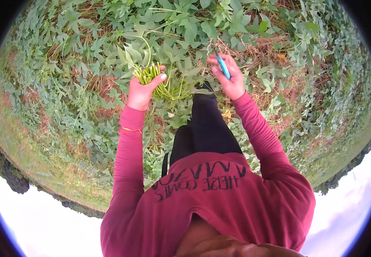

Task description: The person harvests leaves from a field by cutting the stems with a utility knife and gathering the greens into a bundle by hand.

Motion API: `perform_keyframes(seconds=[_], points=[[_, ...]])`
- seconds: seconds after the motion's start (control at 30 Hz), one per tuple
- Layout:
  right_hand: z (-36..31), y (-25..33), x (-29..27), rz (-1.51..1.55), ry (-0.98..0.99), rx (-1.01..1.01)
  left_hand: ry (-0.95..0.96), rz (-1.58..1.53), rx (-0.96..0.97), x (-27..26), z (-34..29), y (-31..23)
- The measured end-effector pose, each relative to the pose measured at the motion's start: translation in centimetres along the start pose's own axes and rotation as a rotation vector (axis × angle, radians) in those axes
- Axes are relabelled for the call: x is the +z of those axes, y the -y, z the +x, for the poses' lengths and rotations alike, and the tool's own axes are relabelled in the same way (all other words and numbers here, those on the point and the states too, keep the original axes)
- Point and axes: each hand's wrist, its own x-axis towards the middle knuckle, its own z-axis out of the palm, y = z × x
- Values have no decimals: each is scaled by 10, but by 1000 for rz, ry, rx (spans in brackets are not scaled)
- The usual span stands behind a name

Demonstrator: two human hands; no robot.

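My left hand (145, 88) is closed around a bunch of green leafy vine cuttings (168, 91). Their cut stem ends stick up past my thumb, and one long stem with leaves curves above them. To the right, at about the same height, my right hand (230, 77) grips a slim blue-handled knife (222, 67). Its dark thin end points up and away from me; the blade itself is hard to make out against the plants. A gap separates the knife from the bunch.
Low vines with lobed green leaves (189, 30) cover the ground all around. Dry brown straw (267, 49) shows between them on the right. My dark-trousered legs (207, 124) stand among the plants. Grass and trees (12, 171) lie toward the rim.
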Motion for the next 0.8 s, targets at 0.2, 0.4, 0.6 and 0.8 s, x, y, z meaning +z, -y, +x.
perform_keyframes(seconds=[0.2, 0.4, 0.6, 0.8], points=[[145, -71, -47, -1180, -207, -447, 318, -18, -412, 3, -10, 95], [187, -159, -56, -1177, 214, 63, 293, -115, -518, 37, 16, 119], [26, -119, -64, -825, -144, 247, 121, -44, -299, 49, 121, 85], [-8, -113, -29, -574, -225, 123, 161, 319, -186, 174, 239, 126]])
